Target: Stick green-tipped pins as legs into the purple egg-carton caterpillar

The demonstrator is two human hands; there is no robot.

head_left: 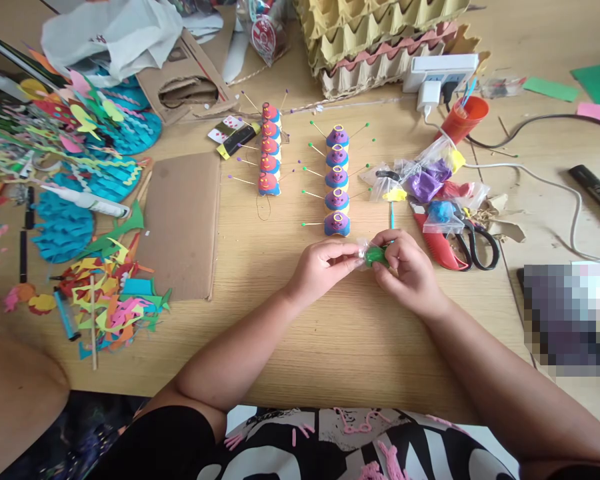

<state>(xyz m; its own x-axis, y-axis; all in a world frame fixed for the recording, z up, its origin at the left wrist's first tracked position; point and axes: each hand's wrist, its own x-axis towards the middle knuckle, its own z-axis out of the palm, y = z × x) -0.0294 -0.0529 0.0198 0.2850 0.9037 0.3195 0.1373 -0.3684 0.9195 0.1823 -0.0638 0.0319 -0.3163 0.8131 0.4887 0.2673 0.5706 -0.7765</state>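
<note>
Between my two hands is a small clear bag with green clay (pixel 377 256) inside. My left hand (pixel 325 267) pinches the bag's left end, and my right hand (pixel 407 270) grips its right side, thumb against the green lump. Just beyond my hands stands a row of purple and blue painted egg-carton cups (pixel 337 179) with faces and green-tipped sticks. Left of it is a second row of red and blue cups (pixel 270 147) with purple-tipped sticks. Bags of purple clay (pixel 427 181) and blue clay (pixel 441 213) lie to the right of the rows.
Scissors (pixel 473 247), a red cup (pixel 463 120), a white cable and a power strip (pixel 440 70) are at right. Egg trays (pixel 370 40) are stacked at the back. Cardboard (pixel 180 227), paper scraps (pixel 120 300) and blue paper crafts (pixel 65 220) lie left, near another person's arm (pixel 17 393).
</note>
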